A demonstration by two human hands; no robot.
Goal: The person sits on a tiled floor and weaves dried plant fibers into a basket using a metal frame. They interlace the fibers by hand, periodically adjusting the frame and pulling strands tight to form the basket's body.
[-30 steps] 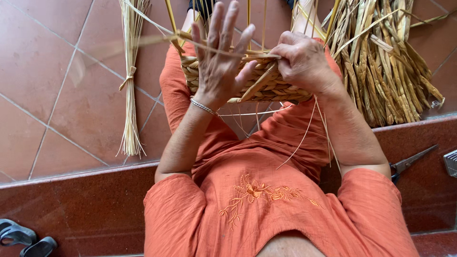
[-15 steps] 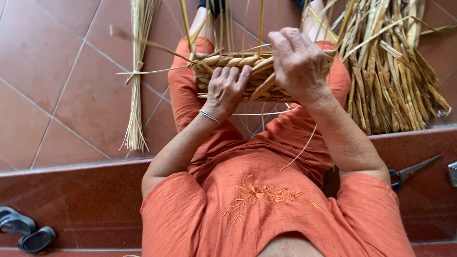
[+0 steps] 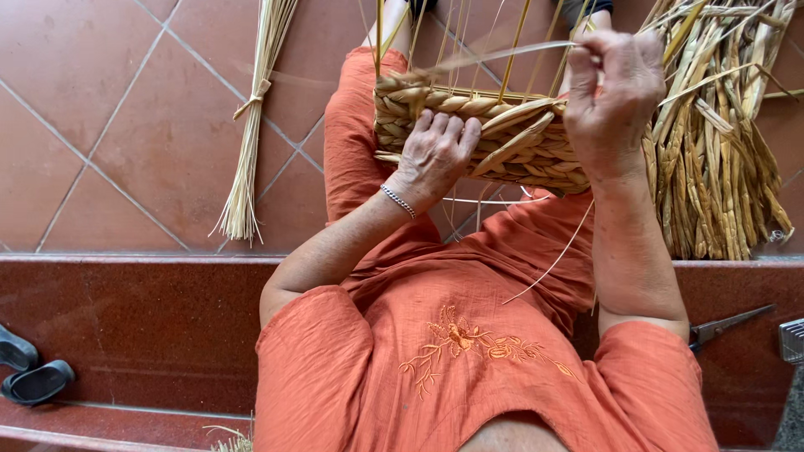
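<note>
A half-woven straw basket (image 3: pixel 469 117) rests on my lap, with thin upright stakes rising from its braided rim. My left hand (image 3: pixel 434 155) presses flat against the basket's near wall, fingers curled over the weave; a bead bracelet is on that wrist. My right hand (image 3: pixel 611 92) is at the basket's right end, pinching a long flat straw strand (image 3: pixel 502 57) that runs leftward across the stakes. I wear orange clothes with embroidery on the front.
A large heap of dried straw (image 3: pixel 720 134) lies on the tiled floor to the right. A tied thin bundle of reeds (image 3: pixel 249 125) lies to the left. Scissors (image 3: pixel 724 325) rest on the red step at right. Dark sandals (image 3: pixel 29 372) sit at lower left.
My left hand dropped from spread in the air onto the basket's wall. My right hand rose and drew a strand across the stakes. The view shifted left.
</note>
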